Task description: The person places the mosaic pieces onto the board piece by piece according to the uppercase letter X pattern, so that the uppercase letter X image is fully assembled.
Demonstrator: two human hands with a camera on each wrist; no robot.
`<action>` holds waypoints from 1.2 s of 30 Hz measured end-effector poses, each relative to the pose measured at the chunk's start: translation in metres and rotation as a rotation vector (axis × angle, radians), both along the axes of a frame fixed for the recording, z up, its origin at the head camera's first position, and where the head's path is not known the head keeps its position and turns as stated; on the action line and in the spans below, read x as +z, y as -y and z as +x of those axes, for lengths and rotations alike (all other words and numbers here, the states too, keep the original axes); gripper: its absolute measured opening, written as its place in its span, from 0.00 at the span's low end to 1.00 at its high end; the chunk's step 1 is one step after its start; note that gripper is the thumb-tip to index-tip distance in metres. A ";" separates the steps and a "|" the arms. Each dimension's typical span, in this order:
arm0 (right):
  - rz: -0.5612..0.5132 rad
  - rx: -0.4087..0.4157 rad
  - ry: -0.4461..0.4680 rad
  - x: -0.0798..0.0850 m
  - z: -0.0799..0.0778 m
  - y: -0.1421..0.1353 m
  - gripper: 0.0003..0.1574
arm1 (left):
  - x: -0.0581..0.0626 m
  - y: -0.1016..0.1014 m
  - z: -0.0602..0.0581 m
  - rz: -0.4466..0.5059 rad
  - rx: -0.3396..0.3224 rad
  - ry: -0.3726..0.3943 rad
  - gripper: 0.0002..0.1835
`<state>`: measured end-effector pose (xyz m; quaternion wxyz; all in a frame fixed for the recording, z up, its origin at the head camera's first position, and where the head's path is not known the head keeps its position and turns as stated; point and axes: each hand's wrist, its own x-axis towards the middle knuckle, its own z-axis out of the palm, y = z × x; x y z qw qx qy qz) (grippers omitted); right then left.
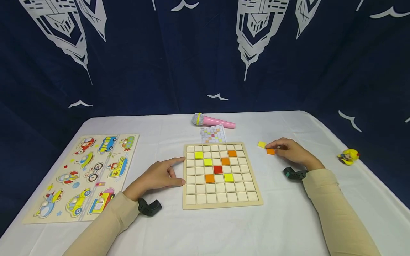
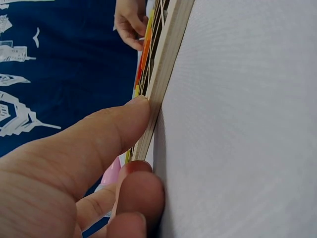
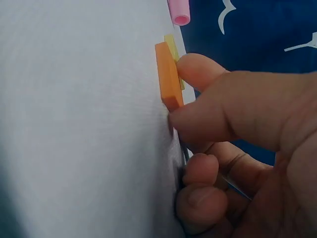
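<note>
A light wooden grid board (image 1: 222,205) lies flat at the table's middle, with several yellow and orange tiles and one red tile (image 1: 217,169) in its squares. My left hand (image 1: 160,175) rests at the board's left edge, thumb and index fingertip against the frame, the other fingers bent under. Right of the board, my right hand (image 1: 293,152) pinches an orange tile (image 3: 169,77) between thumb and index finger, low over the cloth. Just beyond that tile lies a yellow tile (image 1: 261,144). The right hand's remaining fingers are curled in.
Behind the board lie a small printed pattern card (image 1: 213,134) and a pink toy microphone (image 1: 219,122). A vehicle picture puzzle board (image 1: 80,177) covers the table's left side. A small yellow toy figure (image 1: 348,156) sits near the right edge. A dark blue curtain (image 1: 198,64) hangs behind.
</note>
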<state>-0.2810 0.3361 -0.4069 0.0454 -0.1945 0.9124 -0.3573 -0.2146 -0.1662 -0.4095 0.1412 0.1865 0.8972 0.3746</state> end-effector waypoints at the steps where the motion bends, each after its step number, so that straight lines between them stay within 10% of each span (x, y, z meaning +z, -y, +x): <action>1: 0.008 0.003 0.009 0.001 0.000 0.001 0.19 | 0.000 0.000 0.000 -0.002 0.000 -0.002 0.46; 14: 0.056 0.039 0.173 0.016 0.004 0.000 0.18 | -0.001 0.000 -0.001 -0.016 0.006 -0.004 0.46; 36: 0.055 0.168 0.065 0.034 0.012 0.045 0.13 | -0.003 0.001 -0.002 -0.002 -0.007 -0.006 0.47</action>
